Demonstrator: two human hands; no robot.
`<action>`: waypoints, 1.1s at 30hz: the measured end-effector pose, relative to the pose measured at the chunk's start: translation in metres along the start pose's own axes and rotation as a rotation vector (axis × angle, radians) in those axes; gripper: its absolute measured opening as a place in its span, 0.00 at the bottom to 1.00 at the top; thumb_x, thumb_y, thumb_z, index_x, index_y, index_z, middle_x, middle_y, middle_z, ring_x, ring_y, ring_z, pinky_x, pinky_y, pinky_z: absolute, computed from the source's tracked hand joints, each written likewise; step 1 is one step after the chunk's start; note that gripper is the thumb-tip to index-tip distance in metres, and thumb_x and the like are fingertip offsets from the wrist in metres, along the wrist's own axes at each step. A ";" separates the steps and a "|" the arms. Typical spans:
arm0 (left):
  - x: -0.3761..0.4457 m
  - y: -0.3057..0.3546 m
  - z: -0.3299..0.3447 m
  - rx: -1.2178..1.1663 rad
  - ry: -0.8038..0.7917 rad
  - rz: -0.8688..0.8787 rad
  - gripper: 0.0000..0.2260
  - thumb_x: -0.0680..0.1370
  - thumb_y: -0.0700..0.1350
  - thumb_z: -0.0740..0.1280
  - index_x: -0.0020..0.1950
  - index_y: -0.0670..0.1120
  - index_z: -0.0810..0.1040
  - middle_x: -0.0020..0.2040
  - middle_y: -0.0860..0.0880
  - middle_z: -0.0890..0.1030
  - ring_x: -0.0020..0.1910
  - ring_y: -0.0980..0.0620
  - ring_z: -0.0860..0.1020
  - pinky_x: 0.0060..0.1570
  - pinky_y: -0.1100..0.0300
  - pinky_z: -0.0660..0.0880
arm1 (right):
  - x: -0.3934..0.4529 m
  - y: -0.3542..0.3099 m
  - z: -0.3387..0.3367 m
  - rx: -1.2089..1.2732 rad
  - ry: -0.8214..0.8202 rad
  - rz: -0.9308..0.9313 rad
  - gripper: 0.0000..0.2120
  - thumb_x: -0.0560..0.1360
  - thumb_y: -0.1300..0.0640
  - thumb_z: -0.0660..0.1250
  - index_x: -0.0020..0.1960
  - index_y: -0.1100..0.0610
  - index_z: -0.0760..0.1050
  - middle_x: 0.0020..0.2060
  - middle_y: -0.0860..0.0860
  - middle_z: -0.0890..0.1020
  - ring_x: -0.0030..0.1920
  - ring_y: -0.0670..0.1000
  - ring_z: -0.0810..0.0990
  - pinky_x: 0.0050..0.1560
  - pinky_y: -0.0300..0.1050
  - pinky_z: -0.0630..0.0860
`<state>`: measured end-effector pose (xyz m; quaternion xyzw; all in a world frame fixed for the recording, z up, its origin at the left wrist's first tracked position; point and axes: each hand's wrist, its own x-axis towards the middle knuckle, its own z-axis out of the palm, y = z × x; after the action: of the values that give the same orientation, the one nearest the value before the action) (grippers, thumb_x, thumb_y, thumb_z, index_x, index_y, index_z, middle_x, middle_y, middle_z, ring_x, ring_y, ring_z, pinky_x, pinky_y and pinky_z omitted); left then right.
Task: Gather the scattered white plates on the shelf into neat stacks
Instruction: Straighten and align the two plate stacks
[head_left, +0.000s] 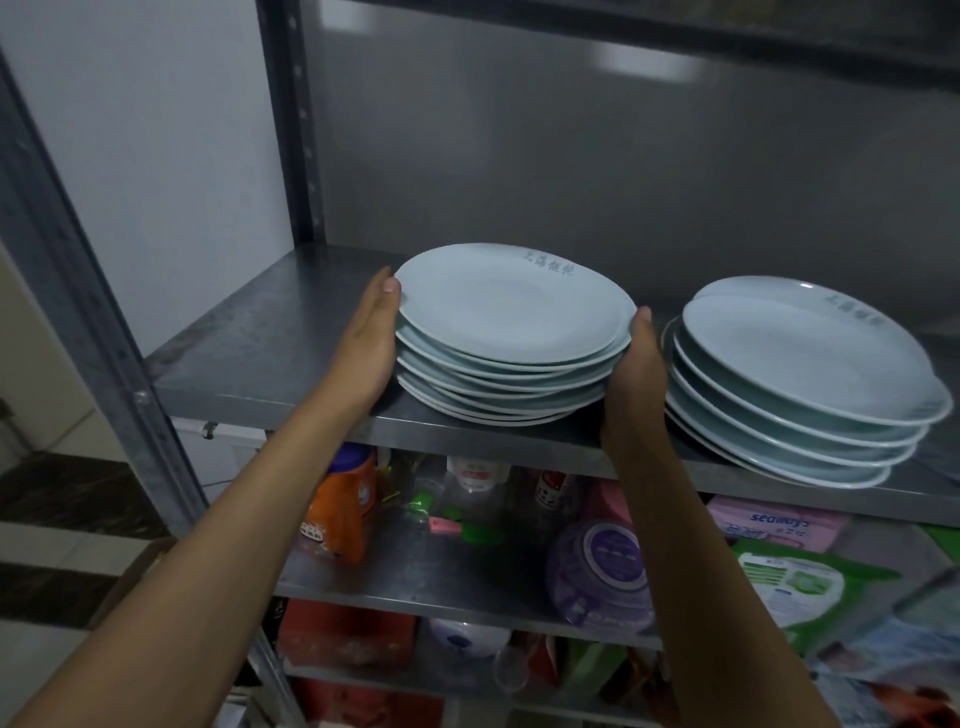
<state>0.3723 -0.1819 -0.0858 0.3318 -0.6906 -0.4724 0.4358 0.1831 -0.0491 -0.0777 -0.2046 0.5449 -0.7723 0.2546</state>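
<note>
- grey metal shelving unit (270, 332), the slotted-upright kind, bolt holes running up the back post (301, 130)
- the back panel (623, 156) is dull grey sheet metal, with a couple of soft light glares smeared near the top
- plain pale wall (156, 156) off to the left
- the floor (57, 525) down in the left corner looks like light tile with dark marbled bands
- at least 2 lower shelves (415, 571), packed with blurry stuff: an orange bottle (345, 499), a purple round tub (602, 566), a pink pack (774, 525), a green and white pouch (800, 587)
</note>
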 end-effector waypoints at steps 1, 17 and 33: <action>-0.001 0.001 0.000 0.007 -0.011 0.003 0.24 0.82 0.60 0.47 0.76 0.53 0.59 0.75 0.53 0.64 0.73 0.55 0.62 0.74 0.50 0.56 | 0.000 0.000 0.001 -0.019 0.007 0.000 0.20 0.80 0.41 0.53 0.60 0.50 0.77 0.55 0.45 0.82 0.56 0.49 0.80 0.63 0.52 0.73; -0.004 0.009 0.005 -0.021 0.004 -0.046 0.21 0.82 0.58 0.49 0.72 0.51 0.65 0.67 0.53 0.72 0.66 0.53 0.70 0.64 0.57 0.64 | -0.002 0.002 0.008 -0.162 -0.001 -0.071 0.29 0.74 0.36 0.57 0.72 0.46 0.65 0.70 0.42 0.69 0.67 0.43 0.68 0.70 0.48 0.63; -0.002 0.006 0.005 -0.058 0.030 -0.084 0.23 0.82 0.57 0.53 0.75 0.52 0.62 0.73 0.53 0.66 0.71 0.51 0.65 0.67 0.58 0.59 | 0.001 0.003 0.003 -0.183 -0.020 -0.038 0.19 0.81 0.55 0.57 0.71 0.53 0.67 0.62 0.47 0.73 0.61 0.49 0.73 0.62 0.44 0.68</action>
<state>0.3686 -0.1767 -0.0818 0.3547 -0.6554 -0.5052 0.4353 0.1843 -0.0525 -0.0794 -0.2450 0.6066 -0.7219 0.2256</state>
